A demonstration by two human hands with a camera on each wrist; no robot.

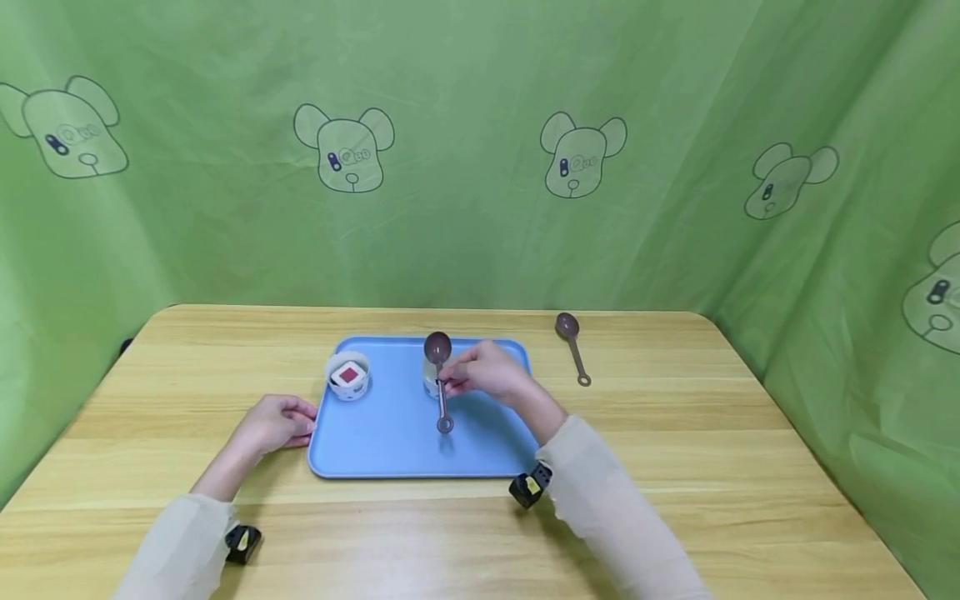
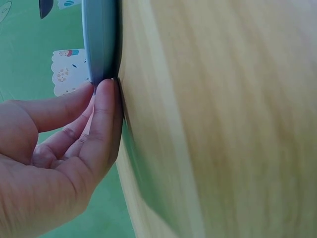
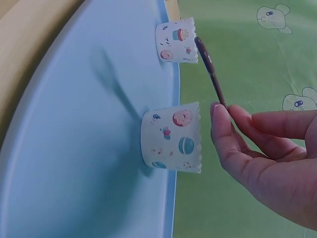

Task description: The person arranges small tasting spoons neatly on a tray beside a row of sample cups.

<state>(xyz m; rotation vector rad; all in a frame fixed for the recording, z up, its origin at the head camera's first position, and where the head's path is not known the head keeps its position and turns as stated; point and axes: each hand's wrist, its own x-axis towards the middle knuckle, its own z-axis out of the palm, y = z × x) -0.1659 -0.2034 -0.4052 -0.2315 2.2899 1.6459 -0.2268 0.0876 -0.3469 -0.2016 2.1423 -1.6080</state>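
Observation:
At the left edge of a blue tray (image 1: 375,442), my left hand (image 1: 277,423) pinches the rim between thumb and fingers, as the left wrist view shows closely. My right hand (image 1: 487,371) pinches a brown spoon (image 1: 437,347) by its handle. The spoon is held above the tray, its bowl toward the far side and its ringed handle end toward me. Beneath it stands a white printed paper cup (image 3: 171,139), partly hidden by spoon and hand in the head view. Another paper cup (image 1: 350,392), at the tray's far left, holds a white block with a red diamond.
A second brown spoon (image 1: 567,327) lies on the wooden table (image 1: 675,450) to the right of the tray. A green curtain (image 1: 465,233) with bear drawings hangs behind and along the sides of the table.

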